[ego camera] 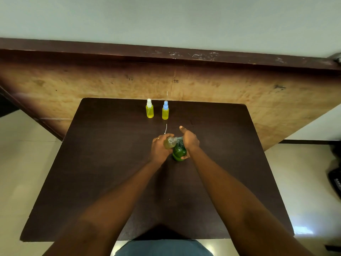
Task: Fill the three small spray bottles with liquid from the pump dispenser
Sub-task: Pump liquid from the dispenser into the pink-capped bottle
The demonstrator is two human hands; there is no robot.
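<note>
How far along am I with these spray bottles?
Two look done: the white-capped bottle and blue-capped bottle stand closed, yellow inside. Your left hand holds the third bottle, uncapped, at the green pump dispenser under your right hand. Left: filling and capping it.

Two capped bottles (157,109) beyond hands.

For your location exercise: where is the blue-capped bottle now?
In the head view, the blue-capped bottle stands near the far edge of the table, right of the white-capped bottle.
</note>
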